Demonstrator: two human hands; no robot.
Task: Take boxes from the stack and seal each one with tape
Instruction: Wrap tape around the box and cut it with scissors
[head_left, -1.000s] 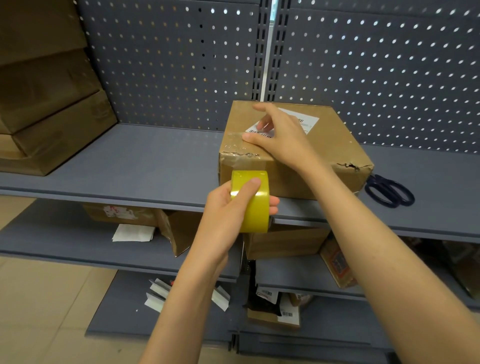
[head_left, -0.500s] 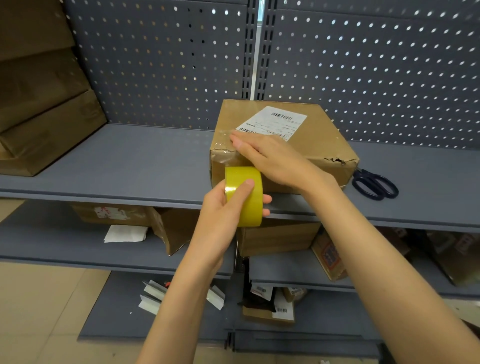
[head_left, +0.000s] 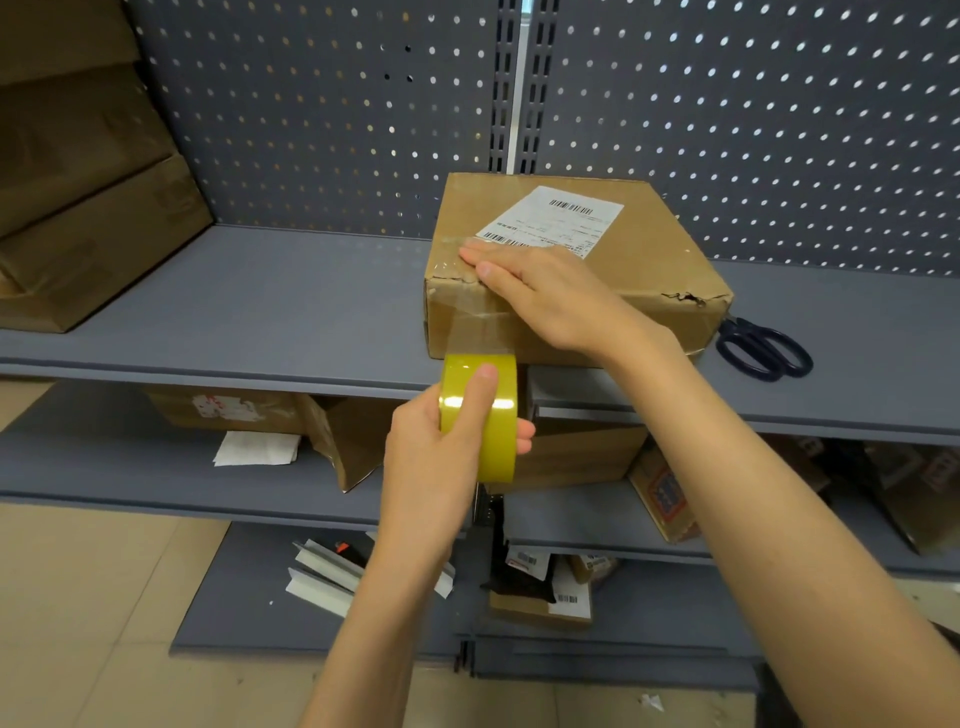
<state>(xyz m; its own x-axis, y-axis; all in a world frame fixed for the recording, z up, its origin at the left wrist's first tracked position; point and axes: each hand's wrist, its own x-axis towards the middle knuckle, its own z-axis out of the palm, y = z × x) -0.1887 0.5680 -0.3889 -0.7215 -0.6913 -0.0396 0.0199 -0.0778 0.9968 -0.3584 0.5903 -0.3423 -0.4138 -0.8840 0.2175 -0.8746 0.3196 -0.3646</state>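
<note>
A brown cardboard box with a white shipping label lies on the grey upper shelf. My right hand lies flat on the box's near top edge, pressing clear tape down over the edge. A strip of tape runs down the box's front face to a yellow tape roll, which my left hand grips just below the shelf's front lip. A stack of brown boxes stands at the far left of the same shelf.
Dark blue scissors lie on the shelf right of the box. A perforated grey panel backs the shelf. Lower shelves hold several boxes, an open carton, papers and white pieces. Beige floor tiles lie below left.
My left hand has drawn the roll down and away from the box, and a longer strip now covers the front face. My right hand slid from the label area to the near top edge.
</note>
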